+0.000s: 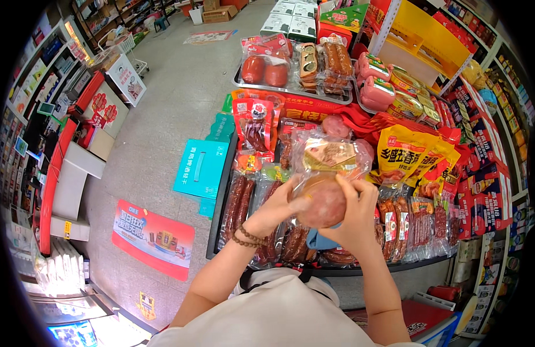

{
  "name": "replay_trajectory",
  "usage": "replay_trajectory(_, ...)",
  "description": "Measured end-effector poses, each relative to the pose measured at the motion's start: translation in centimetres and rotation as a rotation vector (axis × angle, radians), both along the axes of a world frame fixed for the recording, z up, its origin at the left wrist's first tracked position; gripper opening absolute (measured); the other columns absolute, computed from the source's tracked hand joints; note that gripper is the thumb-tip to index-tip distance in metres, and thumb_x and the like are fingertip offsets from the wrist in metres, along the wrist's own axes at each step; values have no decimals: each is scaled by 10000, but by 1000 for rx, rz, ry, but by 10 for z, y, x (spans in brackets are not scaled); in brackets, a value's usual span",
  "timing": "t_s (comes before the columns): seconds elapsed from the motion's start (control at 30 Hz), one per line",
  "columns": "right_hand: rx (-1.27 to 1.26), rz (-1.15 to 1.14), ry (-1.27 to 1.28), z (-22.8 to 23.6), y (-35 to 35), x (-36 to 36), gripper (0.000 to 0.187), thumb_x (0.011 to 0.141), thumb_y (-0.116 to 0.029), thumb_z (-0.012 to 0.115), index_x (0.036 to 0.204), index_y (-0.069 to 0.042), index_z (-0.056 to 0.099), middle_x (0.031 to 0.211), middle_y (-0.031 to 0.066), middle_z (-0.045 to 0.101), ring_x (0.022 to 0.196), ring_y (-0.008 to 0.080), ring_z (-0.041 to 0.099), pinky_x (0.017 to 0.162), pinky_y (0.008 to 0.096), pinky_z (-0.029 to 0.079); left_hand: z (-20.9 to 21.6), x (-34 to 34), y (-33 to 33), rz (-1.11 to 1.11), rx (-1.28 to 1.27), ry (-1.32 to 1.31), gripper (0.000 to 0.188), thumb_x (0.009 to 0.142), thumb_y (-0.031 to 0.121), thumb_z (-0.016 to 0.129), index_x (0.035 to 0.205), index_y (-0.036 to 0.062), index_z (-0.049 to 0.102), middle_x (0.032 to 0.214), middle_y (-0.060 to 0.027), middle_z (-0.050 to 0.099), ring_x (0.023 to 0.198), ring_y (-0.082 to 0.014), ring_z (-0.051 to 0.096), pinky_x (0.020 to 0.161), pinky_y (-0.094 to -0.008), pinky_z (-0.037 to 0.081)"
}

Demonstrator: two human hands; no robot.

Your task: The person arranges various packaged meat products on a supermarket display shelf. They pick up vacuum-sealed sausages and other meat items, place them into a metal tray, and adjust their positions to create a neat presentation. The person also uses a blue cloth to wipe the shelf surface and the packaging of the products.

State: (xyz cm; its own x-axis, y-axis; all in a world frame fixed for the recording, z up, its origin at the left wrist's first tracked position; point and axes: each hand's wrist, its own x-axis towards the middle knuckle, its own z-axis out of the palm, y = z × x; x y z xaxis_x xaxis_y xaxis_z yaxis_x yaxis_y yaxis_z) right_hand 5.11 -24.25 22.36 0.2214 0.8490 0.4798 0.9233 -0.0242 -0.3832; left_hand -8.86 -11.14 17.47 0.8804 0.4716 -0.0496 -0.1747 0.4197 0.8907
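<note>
You stood at a black-edged display table (214, 238) crowded with packaged meats, on the grey floor (163, 115) of a shop. From the round ham pack (320, 205) in your grasp, a red-edged counter (54, 188) ran along nine o'clock, beyond a teal carton (201, 168); a red floor poster (154, 237) lay between eight and nine. A shopping cart (137, 63) stood at ten, white boxes (287, 23) were stacked near twelve, and stocked shelves (507, 115) lined two to three o'clock.

Two hands held the clear-wrapped ham above the middle of the display: your left hand (279, 211) was half closed on its nine o'clock edge, your right hand (357, 222) cupped, fingers bent, around its three-to-five o'clock edge. Brown beads (250, 238) circled your left wrist. One gold label (331, 153) showed at the ham's twelve o'clock side; whether you held one pack or two could not be told.

Counted around it: one shiny tray (296, 95) just short of twelve o'clock, two red rounds (276, 75) in its left part; two pink packs (377, 92) at one; at least three yellow pouches (401, 153) at two. Dark sausages (238, 202), bagged at nine and four o'clock, overlapped too much to count.
</note>
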Motion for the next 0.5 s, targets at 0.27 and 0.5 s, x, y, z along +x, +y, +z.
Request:
replay_trajectory(0.27, 63, 120, 255, 1, -25, -22, 937, 585, -260, 854, 1362, -68, 367, 1219, 160, 412, 1167, 333, 410, 985, 446, 350, 19, -25, -21, 88, 6, -14, 676, 789, 288, 753, 1298, -23, 434, 1228, -111, 550, 1111, -158, 521, 964, -323, 415)
replay_trajectory(0.5, 189, 24, 1333, -1, -8, -9, 599, 853, -272, 663, 1305, 40, 424, 1212, 116, 538, 1101, 188, 519, 948, 331, 406, 22, -37, -31, 25, 116, 13, 697, 763, 268, 774, 1293, -30, 433, 1233, -105, 544, 1126, -158, 507, 974, -323, 405)
